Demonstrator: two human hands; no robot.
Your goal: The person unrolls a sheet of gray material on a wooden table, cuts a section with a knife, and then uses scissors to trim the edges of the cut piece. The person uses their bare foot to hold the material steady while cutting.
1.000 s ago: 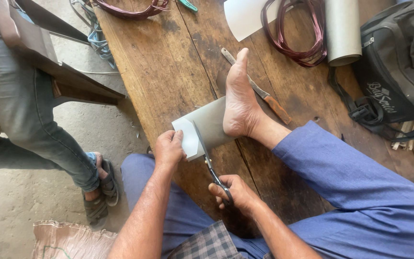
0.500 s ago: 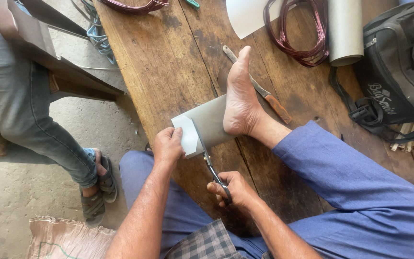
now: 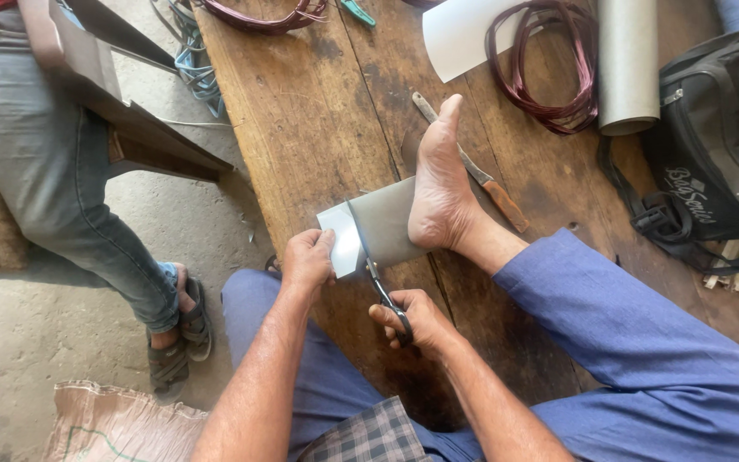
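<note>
Between the hands lies the grey sheet [image 3: 387, 224] on the worktop [image 3: 301, 128]: left hand [image 3: 308, 259] pinches its near corner, right hand [image 3: 416, 318] grips scissors [image 3: 380, 278] pointing away (foot [image 3: 440, 188] pinning the far side).

Scissors [image 3: 384, 289] in right hand [image 3: 416, 318]; grey sheet [image 3: 378, 224] under left hand [image 3: 308, 258], foot [image 3: 440, 192]

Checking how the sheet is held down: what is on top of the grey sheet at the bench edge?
A bare foot presses on the grey sheet on the wooden bench. The left hand grips its pale corner; scissors cut into it. The sheet under the foot is hidden.
</note>
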